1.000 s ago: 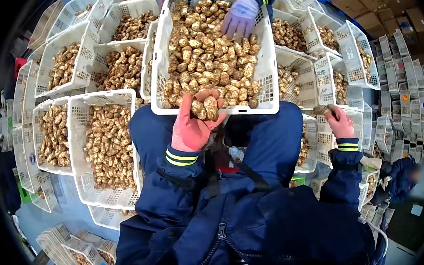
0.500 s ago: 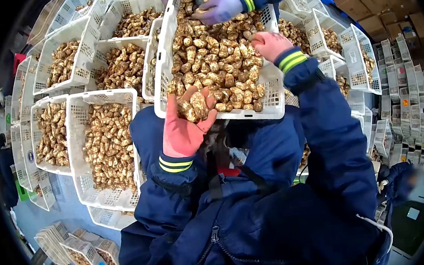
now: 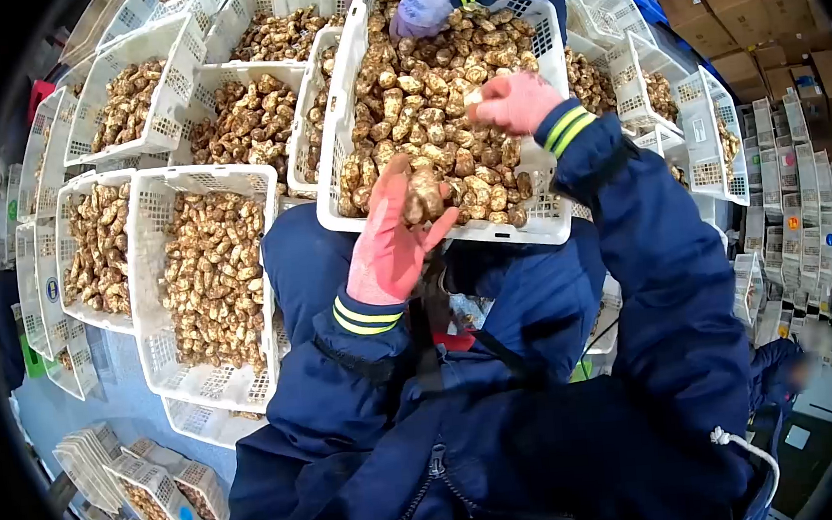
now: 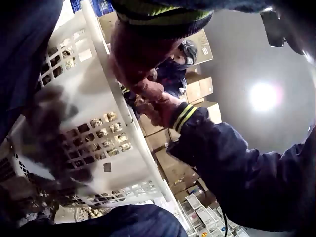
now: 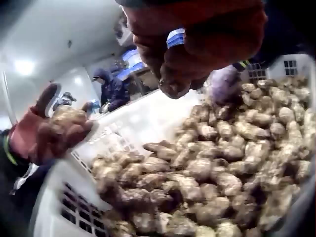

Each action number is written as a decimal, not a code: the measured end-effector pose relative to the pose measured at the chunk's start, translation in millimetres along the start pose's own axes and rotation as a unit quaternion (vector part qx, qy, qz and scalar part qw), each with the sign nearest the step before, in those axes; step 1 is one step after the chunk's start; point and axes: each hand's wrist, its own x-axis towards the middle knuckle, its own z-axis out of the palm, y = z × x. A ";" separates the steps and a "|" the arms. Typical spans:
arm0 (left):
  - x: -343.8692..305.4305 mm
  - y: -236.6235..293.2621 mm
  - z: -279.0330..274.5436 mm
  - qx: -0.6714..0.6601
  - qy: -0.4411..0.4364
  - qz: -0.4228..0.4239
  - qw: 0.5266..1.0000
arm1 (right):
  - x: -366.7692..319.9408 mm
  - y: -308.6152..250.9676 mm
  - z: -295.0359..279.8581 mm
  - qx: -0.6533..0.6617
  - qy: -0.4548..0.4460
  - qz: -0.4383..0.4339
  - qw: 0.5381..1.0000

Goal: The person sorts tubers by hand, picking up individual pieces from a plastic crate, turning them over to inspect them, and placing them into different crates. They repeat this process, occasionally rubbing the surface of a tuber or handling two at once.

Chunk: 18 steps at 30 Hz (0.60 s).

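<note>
Pink-gloved, the left hand holds a few brown tubers in its upturned palm, fingers curled up round them, at the near edge of a white crate full of tubers. Above the crate's right part, the right hand pinches a small tuber with its fingertips. In the right wrist view the right hand grips a tuber over the pile, and the left hand is across the crate rim with a tuber. The left wrist view shows both hands close together beside the crate wall.
Another person's purple-gloved hand reaches into the crate's far end; a second one holds its far left corner. White crates of tubers surround the lap on both sides. Cardboard boxes stand at the upper right.
The right hand came from the right side to over the crate, then shifted slightly left. The left hand rose a little with its tubers. The other person's purple-gloved hand moved toward the far left.
</note>
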 end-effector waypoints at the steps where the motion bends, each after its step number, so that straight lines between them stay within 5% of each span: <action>1: 1.3 -2.1 3.1 0.000 0.002 0.001 1.000 | -16.8 -18.2 4.2 0.018 -0.029 -0.057 0.998; 3: 3.1 -3.4 8.5 -0.050 0.006 0.006 0.999 | -36.0 -46.0 3.1 0.089 -0.158 -0.096 0.979; 4: 7.8 -3.5 -1.9 -0.116 -0.014 -0.033 0.993 | -25.2 -51.9 3.6 -0.003 -0.160 -0.082 0.984; 7: 9.2 -2.6 -20.2 -0.178 -0.034 -0.044 0.983 | 34.9 -24.5 14.1 -0.229 0.108 -0.058 0.966; 11: 3.9 7.1 -15.4 -0.195 -0.002 -0.039 0.980 | 95.5 15.5 37.1 -0.366 0.090 0.041 0.926; 12: 2.8 7.8 -22.1 -0.205 -0.060 -0.030 0.976 | 103.2 20.1 38.7 -0.385 0.025 0.052 0.921; 13: -0.6 10.5 -16.5 -0.207 -0.059 -0.029 0.976 | 103.4 15.6 36.8 -0.390 -0.008 0.076 0.918; 17: -5.0 18.8 -7.5 -0.184 -0.124 0.008 0.975 | 73.6 31.2 20.7 -0.313 0.095 -0.019 0.945; 18: -4.4 18.7 -9.1 -0.196 -0.126 0.007 0.972 | 68.2 38.8 13.7 -0.139 0.086 -0.034 0.986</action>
